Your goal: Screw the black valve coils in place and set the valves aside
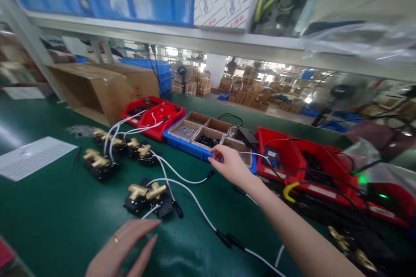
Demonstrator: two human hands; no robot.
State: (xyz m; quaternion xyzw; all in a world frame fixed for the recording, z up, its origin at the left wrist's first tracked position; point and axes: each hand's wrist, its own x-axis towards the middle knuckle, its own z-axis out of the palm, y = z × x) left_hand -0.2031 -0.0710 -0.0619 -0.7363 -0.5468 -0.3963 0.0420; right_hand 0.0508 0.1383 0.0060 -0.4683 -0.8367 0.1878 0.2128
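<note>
My right hand (pixel 229 165) reaches out to the front edge of a blue tray (pixel 182 143) that holds several small cardboard compartments of dark and metallic parts; its fingers touch the rim, and whether it pinches anything is unclear. My left hand (pixel 125 244) lies flat and open on the green mat, fingertips just short of a black assembly with two brass fittings (pixel 147 194). White cables (pixel 191 194) with black connectors run from that assembly across the mat. More brass-topped black assemblies (pixel 110 149) sit farther left.
Red bins (pixel 152 114) stand behind the assemblies, and more red bins (pixel 312 162) with cables and green lights sit at right. An open cardboard box (pixel 97 88) lies at back left. A white ribbed panel (pixel 32 156) rests at far left. A shelf with blue crates hangs overhead.
</note>
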